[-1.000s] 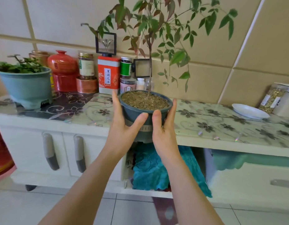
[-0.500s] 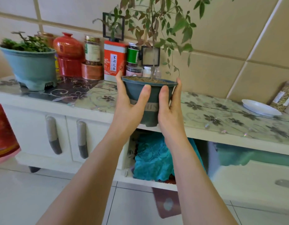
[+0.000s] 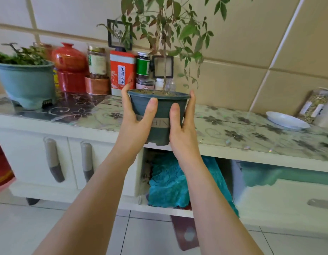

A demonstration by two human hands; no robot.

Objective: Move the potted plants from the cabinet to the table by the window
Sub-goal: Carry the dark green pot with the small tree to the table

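A dark green pot [image 3: 162, 107] with a thin-stemmed leafy plant [image 3: 165, 32] hangs in the air in front of the white cabinet [image 3: 251, 153]. My left hand [image 3: 135, 118] grips the pot's left side and my right hand [image 3: 181, 126] grips its right side, thumbs on the front wall. The pot's base is clear of the cabinet top. A second plant in a wide teal pot [image 3: 28, 81] stands on the cabinet's far left, untouched.
Red jars [image 3: 69, 59], tins, a red tea box [image 3: 122, 72] and small bottles line the wall behind the pot. A white plate [image 3: 286, 120] and bagged goods lie at the right. Teal cloth [image 3: 170, 183] fills the open shelf below. Tiled floor is in front.
Both hands have lifted the dark green pot off the cabinet top and drawn it toward me; the view has tilted a little, and the teal pot stays put.
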